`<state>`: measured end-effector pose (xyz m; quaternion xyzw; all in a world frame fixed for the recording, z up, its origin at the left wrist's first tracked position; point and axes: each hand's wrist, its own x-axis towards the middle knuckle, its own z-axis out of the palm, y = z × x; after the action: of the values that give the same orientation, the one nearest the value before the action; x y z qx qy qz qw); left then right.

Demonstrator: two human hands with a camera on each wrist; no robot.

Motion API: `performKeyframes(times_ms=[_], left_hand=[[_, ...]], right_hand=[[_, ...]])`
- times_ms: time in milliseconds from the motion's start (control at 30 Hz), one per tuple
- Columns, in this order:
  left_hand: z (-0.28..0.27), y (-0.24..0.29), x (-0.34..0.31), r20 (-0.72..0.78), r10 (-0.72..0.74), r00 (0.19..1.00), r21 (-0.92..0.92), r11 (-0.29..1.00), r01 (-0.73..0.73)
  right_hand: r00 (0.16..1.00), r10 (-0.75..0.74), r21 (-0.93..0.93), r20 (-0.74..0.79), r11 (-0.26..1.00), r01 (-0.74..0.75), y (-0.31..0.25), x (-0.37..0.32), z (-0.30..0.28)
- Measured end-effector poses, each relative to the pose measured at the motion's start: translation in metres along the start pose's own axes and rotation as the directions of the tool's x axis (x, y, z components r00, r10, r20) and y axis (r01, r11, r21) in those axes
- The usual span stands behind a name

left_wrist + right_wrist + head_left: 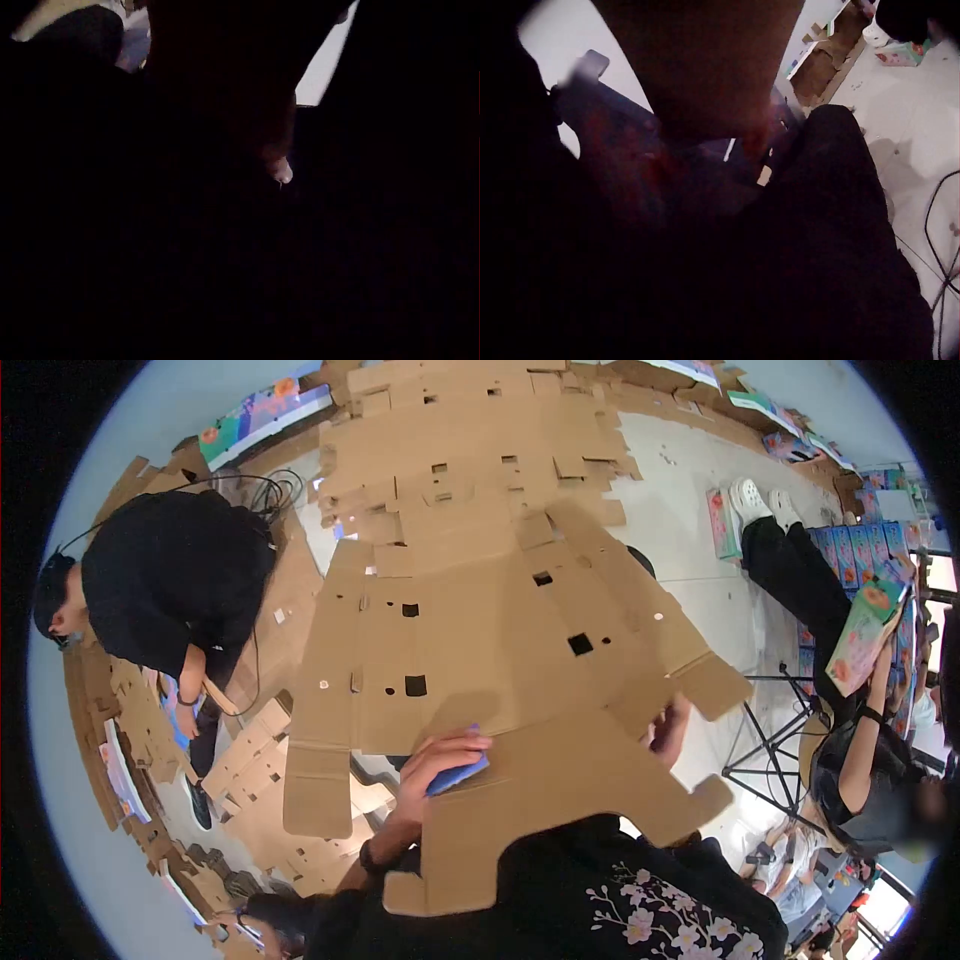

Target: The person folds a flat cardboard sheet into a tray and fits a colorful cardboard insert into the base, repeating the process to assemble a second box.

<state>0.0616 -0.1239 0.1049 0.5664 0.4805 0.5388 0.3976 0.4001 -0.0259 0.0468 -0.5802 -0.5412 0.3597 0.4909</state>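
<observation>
1. The fingers of the left hand (pixel 437 757) were curled over a blue pad (pixel 462 772), holding it against the near part of a big flat cardboard sheet (pixel 500 650).
2. The left wrist view was almost black; only one fingertip (pixel 282 172) showed.
3. The right hand (pixel 668 728) gripped the sheet at a notch on its right side. Its fingers were curled at the edge and partly hidden behind the cardboard.
4. The sheet lay between the two hands, spreading up and away from the body, with flaps and small square holes cut in it.
5. The right wrist view was dark and blurred, so the grip could not be made out there.
6. Beyond the sheet, a stack (pixel 470 450) of similar cardboard lay on the floor (pixel 690 510).
7. At left, a crouching person (pixel 170 580) in black bent over more cardboard.
8. At right, a seated person (pixel 800 575) held a colourful box (pixel 862 635).
</observation>
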Motion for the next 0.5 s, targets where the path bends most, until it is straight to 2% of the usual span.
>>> performKeyframes(times_ms=[33, 67, 100, 200, 233, 333, 367, 400, 467, 500], left_hand=[[0.001, -0.008, -0.015, -0.022, -0.077, 0.997, -0.008, 0.997, 0.077], [0.001, -0.016, -0.029, -0.044, -0.157, 0.987, -0.015, 0.988, 0.157], [0.001, -0.024, -0.040, -0.067, -0.232, 0.971, -0.020, 0.973, 0.231], [0.002, -0.048, -0.059, -0.192, -0.417, 0.888, -0.140, 0.908, 0.396], [-0.004, -0.057, -0.060, -0.163, -0.359, 0.919, -0.063, 0.933, 0.354], [-0.008, -0.055, -0.062, -0.186, -0.291, 0.938, 0.096, 0.945, 0.313], [-0.009, -0.053, -0.064, -0.212, -0.302, 0.929, 0.129, 0.934, 0.333], [-0.009, -0.051, -0.066, -0.239, -0.309, 0.921, 0.161, 0.922, 0.351], [-0.008, -0.052, -0.074, -0.290, -0.319, 0.902, 0.191, 0.905, 0.381], [-0.009, -0.057, -0.081, -0.310, -0.320, 0.895, 0.191, 0.901, 0.389]], right_hand=[[0.975, -0.123, -0.141, 0.185, 0.979, 0.150, -0.003, -0.003, -0.007], [0.901, -0.208, -0.241, 0.380, 0.919, 0.313, -0.006, -0.007, -0.012], [0.900, -0.135, -0.261, 0.415, 0.930, 0.260, -0.040, -0.011, 0.004], [0.868, 0.137, -0.297, 0.477, 0.955, 0.013, -0.025, -0.020, -0.004], [0.901, 0.152, -0.244, 0.406, 0.968, -0.054, -0.011, -0.026, -0.007], [0.921, 0.061, -0.351, 0.385, 0.933, 0.085, 0.003, -0.034, -0.036], [0.927, 0.075, -0.316, 0.369, 0.947, 0.049, 0.026, -0.039, -0.047], [0.924, 0.215, -0.308, 0.317, 0.944, -0.114, 0.042, -0.039, -0.054], [0.844, 0.488, -0.270, 0.224, 0.863, -0.428, 0.062, -0.036, -0.067], [0.876, 0.419, -0.103, 0.239, 0.908, -0.406, 0.068, -0.031, -0.073]])
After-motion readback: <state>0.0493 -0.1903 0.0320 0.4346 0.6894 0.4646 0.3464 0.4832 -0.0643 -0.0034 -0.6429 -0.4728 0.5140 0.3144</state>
